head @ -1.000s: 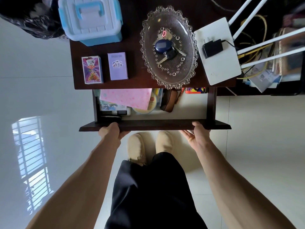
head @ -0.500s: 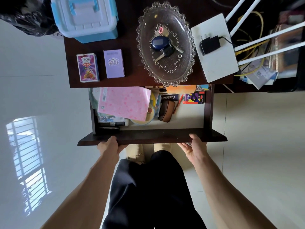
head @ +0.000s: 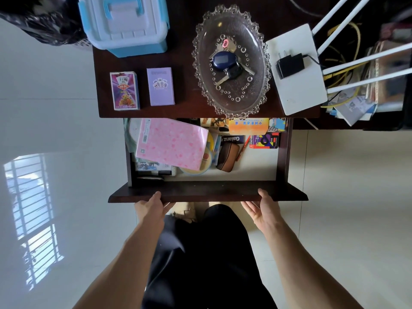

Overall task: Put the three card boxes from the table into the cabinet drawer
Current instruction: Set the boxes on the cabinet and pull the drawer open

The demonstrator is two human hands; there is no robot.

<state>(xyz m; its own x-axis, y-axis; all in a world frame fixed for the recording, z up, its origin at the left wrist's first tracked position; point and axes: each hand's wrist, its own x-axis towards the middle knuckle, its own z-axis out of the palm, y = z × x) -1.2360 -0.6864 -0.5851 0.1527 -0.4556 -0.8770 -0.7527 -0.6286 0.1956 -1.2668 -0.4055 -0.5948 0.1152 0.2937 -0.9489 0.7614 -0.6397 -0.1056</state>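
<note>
dark glossy wooden drawer

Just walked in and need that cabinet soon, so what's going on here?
A person stands at the cabinet with the left hand and right hand on the front edge of the open drawer. The drawer already holds a pink notebook and other odds and ends. Two card boxes, a colourful one and a lilac one, lie side by side on the table; no third box shows there. Neither has gone in yet.
</note>
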